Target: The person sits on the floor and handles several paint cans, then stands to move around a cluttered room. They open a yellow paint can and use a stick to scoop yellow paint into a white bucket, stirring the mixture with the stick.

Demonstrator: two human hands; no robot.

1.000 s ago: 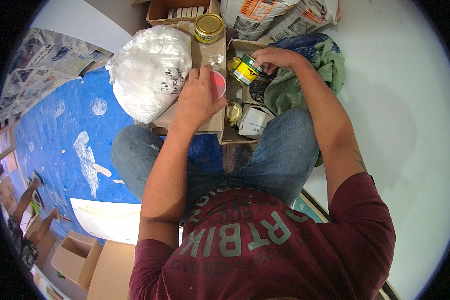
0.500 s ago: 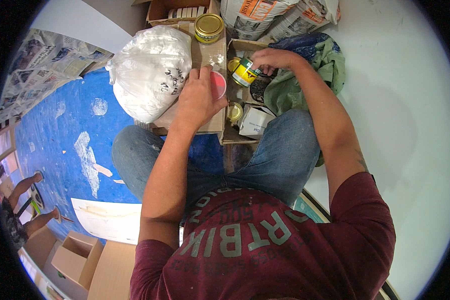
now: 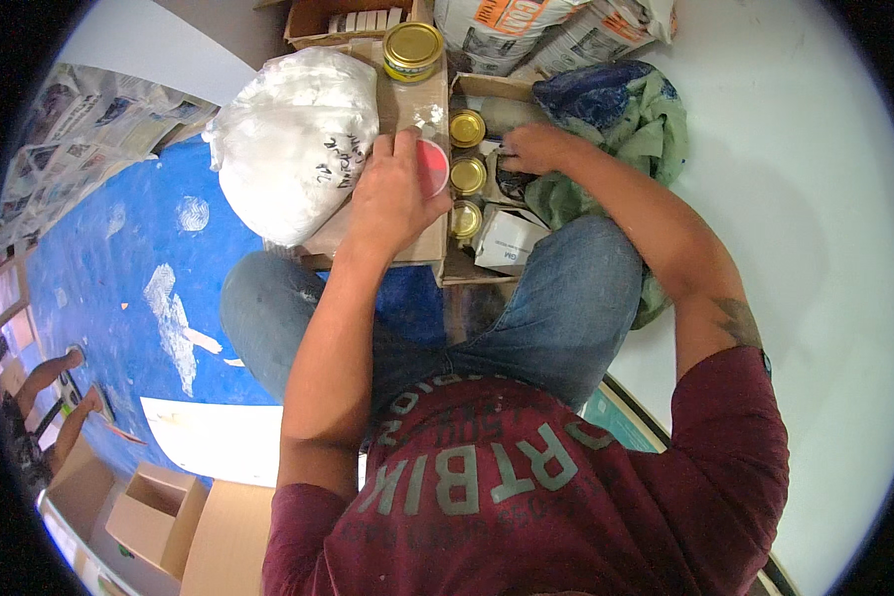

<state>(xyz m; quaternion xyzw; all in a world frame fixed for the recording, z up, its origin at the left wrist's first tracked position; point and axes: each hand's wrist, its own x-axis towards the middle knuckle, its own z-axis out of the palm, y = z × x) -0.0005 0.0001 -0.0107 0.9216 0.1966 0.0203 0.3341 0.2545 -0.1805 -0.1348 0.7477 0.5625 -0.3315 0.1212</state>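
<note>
My left hand is wrapped round a small round tub with a pink-red top and pale rim, above the cardboard at the box's left side. Inside the open cardboard box, three small cans with gold lids line the left wall: a far can, a middle can and a near can. My right hand is inside the box, right of these cans, its fingers curled down at a black crumpled thing. What its fingertips grip, if anything, is hidden.
A full white plastic bag sits left of my left hand. Beyond it stand a larger gold-lidded can and printed sacks. Green and blue cloth drapes the box's right side. A small white carton lies in its near end.
The yellow and green can has left my right hand and now stands between the other two cans. My right hand has lowered into the box. My left hand stays put, holding the tub.
</note>
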